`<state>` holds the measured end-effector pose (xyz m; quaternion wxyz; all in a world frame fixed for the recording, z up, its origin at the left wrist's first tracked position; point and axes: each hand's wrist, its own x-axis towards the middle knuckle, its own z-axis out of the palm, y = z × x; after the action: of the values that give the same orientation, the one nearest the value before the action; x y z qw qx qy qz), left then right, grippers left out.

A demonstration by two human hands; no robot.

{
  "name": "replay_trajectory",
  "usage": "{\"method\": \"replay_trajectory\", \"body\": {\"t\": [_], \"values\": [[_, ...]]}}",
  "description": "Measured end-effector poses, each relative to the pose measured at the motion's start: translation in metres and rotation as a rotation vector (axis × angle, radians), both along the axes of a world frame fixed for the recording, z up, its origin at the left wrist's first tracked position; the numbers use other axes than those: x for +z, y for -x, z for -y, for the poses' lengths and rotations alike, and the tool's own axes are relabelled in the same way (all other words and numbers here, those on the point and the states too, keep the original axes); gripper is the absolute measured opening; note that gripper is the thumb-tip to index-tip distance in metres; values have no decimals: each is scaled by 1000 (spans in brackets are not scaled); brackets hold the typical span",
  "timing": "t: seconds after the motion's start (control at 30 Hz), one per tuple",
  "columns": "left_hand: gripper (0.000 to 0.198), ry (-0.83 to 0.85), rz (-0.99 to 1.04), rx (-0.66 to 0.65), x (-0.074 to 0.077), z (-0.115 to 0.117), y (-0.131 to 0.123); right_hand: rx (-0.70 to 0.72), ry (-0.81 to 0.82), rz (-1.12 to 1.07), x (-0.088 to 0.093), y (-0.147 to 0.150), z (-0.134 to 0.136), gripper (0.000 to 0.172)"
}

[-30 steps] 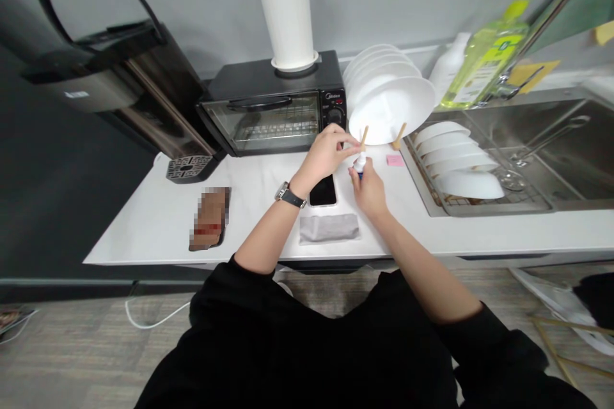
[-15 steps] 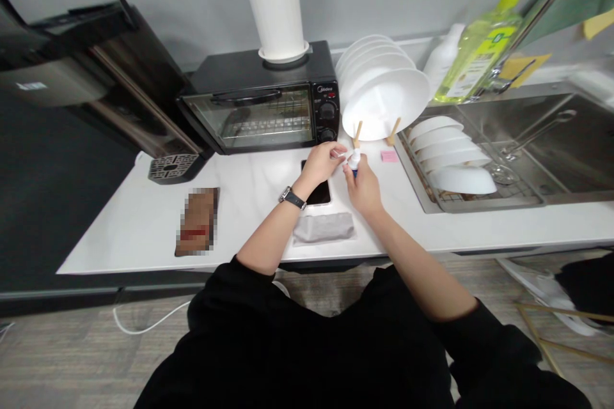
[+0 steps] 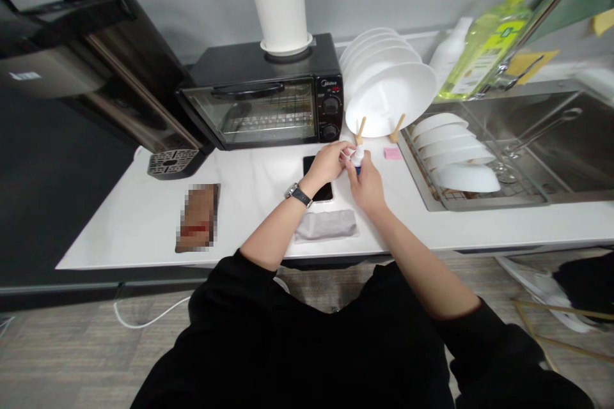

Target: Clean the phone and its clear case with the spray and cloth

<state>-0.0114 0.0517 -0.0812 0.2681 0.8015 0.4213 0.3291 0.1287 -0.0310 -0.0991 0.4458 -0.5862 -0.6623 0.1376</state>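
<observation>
My right hand (image 3: 368,184) is wrapped round a small bottle (image 3: 357,156) with a white top and a dark blue lower part, mostly hidden by the fingers. Right beside the bottle's top, my left hand (image 3: 333,162) is closed in a pinch on a thin white thing (image 3: 346,153), too small to make out. Below my left wrist, a dark phone (image 3: 324,193) lies on the white counter, partly covered by that hand. A grey pouch (image 3: 326,225) rests nearer the counter's front edge.
Behind my hands stand a black toaster oven (image 3: 268,112) and racked white plates (image 3: 391,99). A sink (image 3: 566,160) with bowls (image 3: 467,177) is to the right. Left are a blurred brown item (image 3: 197,217) and a black machine (image 3: 173,163). A pink note (image 3: 392,153) lies near the sink.
The view has shifted slightly. My left fingers have come closer to the bottle's top, with the thin white thing still between them. My right hand keeps its grip on the bottle.
</observation>
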Motion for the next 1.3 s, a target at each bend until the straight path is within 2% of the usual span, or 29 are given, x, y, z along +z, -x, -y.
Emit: {"method": "replay_trajectory", "body": {"t": [0.17, 0.27, 0.33, 0.43, 0.5, 0.53, 0.57, 0.6, 0.67, 0.7, 0.77, 0.83, 0.93, 1.13, 1.3], "values": [[49, -45, -70, -11, 0, 0, 3, -1, 9, -4, 1, -2, 2, 40], [55, -53, -97, -20, 1, 0, 3, -13, 35, -10, 1, -3, 0, 39], [60, -51, -109, -13, 6, 0, 4, -25, 59, -19, 1, -2, -4, 38], [65, -59, -104, 26, 26, 11, 16, -38, 87, -43, 0, -4, -4, 42], [60, -92, -74, 76, 41, 32, 35, -34, 84, -67, 0, -10, 8, 53], [50, -109, -58, 106, 47, 47, 47, -28, 76, -80, 1, -15, 19, 60], [37, -108, -59, 128, 51, 66, 61, -30, 68, -91, 1, -20, 33, 60], [25, -94, -67, 152, 52, 86, 75, -41, 62, -100, 1, -25, 48, 52], [11, -57, -133, 212, 46, 129, 101, -33, 67, -101, 1, -34, 77, 29], [11, -34, -191, 231, 39, 148, 110, 4, 82, -94, 2, -37, 89, 20], [19, -12, -268, 245, 24, 177, 121, 94, 116, -60, 2, -38, 102, 17], [28, -64, -298, 311, 10, 192, 123, 151, 136, -23, 3, -34, 103, 18], [30, -107, -317, 318, 0, 194, 116, 174, 137, 11, 3, -28, 96, 21], [3, -46, -258, 270, 7, 182, 111, 205, 131, 61, 2, -29, 93, 19], [6, 43, -160, 241, 7, 178, 118, 218, 151, 19, 4, -29, 92, 19]]}}
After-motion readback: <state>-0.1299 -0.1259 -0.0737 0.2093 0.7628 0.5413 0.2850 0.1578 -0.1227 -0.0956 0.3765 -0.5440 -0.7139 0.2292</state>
